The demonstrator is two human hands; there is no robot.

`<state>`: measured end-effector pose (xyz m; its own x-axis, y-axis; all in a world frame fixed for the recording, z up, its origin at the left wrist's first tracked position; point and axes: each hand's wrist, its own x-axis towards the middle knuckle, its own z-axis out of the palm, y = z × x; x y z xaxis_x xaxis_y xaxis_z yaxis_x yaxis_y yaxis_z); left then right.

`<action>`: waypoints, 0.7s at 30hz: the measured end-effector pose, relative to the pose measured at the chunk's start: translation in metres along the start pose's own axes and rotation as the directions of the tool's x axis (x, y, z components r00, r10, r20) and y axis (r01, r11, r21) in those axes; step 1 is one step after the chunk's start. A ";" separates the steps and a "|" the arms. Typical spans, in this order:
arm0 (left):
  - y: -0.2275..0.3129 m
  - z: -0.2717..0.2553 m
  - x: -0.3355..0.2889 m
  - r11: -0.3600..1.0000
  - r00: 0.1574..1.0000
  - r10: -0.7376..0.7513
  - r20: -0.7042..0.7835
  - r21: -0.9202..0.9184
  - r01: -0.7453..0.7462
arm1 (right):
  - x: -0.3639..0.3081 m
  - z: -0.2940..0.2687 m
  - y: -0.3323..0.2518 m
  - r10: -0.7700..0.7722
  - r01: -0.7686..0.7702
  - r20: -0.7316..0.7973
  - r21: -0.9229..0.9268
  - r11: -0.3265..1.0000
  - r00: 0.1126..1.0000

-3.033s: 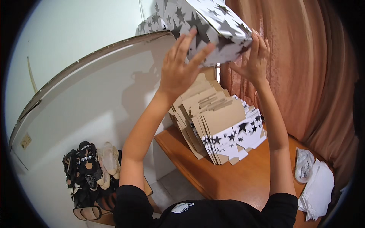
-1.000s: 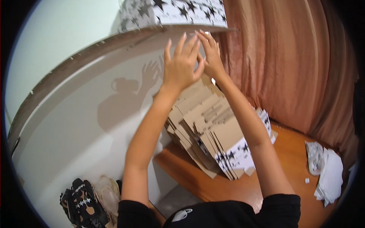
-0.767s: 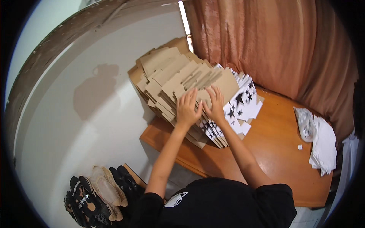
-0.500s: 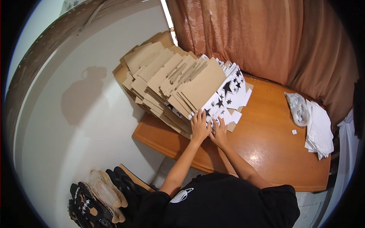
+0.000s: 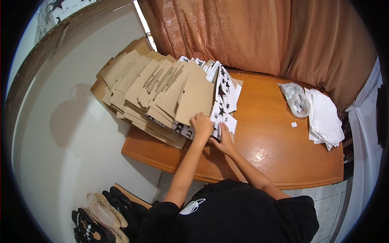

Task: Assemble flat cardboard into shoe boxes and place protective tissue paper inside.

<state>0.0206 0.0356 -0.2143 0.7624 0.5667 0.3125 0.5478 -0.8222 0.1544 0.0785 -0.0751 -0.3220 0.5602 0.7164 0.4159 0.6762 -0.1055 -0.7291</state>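
A leaning row of flattened cardboard boxes (image 5: pixel 133 87), plain brown on one face and white with black stars on the other, rests on the left part of the table. My left hand (image 5: pixel 201 126) has its fingers closed at the bottom corner of the front brown flattened box (image 5: pixel 196 99). That piece stands slightly apart from those behind it. Just right of it, my right hand (image 5: pixel 224 139) grips the lower edge of the star-printed face (image 5: pixel 223 107), thumb below and fingers on the print. The undersides of both grips are hidden.
Farther right on the wooden table (image 5: pixel 263 137) are a clear plastic bag (image 5: pixel 298 101) of small pieces, a stack of white sheets (image 5: pixel 324 121) and a small white square (image 5: pixel 294 124). A brown curtain (image 5: pixel 227 32) hangs behind. Shoes (image 5: pixel 107 210) sit at lower left, beside the wall.
The view has swung right, so everything sits farther left. The front box has tipped away from the pile, and my left hand has moved onto its brown corner.
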 end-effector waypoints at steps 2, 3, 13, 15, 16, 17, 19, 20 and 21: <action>0.034 -0.003 -0.006 0.998 0.992 0.046 0.118 -0.057 -0.040 | 0.005 -0.013 0.004 -0.052 0.056 -0.079 0.054 0.997 0.996; 0.048 0.001 -0.011 0.989 0.988 0.111 0.110 -0.114 -0.099 | 0.005 -0.021 0.008 -0.053 0.055 -0.110 0.009 0.998 0.993; 0.121 0.047 -0.075 0.861 0.834 0.362 0.416 -0.493 -0.128 | -0.085 -0.158 0.048 0.193 -0.140 0.375 -0.163 0.977 0.906; 0.136 0.061 -0.089 0.840 0.801 0.424 0.423 -0.515 -0.173 | -0.105 -0.178 0.061 0.189 -0.114 0.476 -0.182 0.977 0.859; 0.144 0.069 -0.097 0.834 0.790 0.435 0.431 -0.523 -0.175 | -0.112 -0.184 0.067 0.207 -0.132 0.473 -0.186 0.974 0.857; 0.152 0.078 -0.105 0.819 0.805 0.452 0.385 -0.536 -0.204 | -0.118 -0.189 0.074 0.248 -0.174 0.481 -0.193 0.966 0.841; 0.168 0.086 -0.115 0.815 0.797 0.497 0.342 -0.500 -0.293 | -0.128 -0.199 0.082 0.297 -0.224 0.426 -0.215 0.951 0.855; 0.173 0.090 -0.119 0.811 0.790 0.505 0.348 -0.505 -0.296 | -0.134 -0.198 0.088 0.308 -0.236 0.421 -0.216 0.948 0.853; 0.177 0.097 -0.123 0.787 0.799 0.526 0.293 -0.523 -0.327 | -0.139 -0.193 0.098 0.354 -0.288 0.293 -0.246 0.925 0.888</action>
<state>0.0572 -0.1750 -0.3162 0.9977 0.0361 0.0565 0.0023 -0.8604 0.5096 0.1595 -0.3183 -0.3461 0.5969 0.8009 -0.0479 0.5826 -0.4737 -0.6605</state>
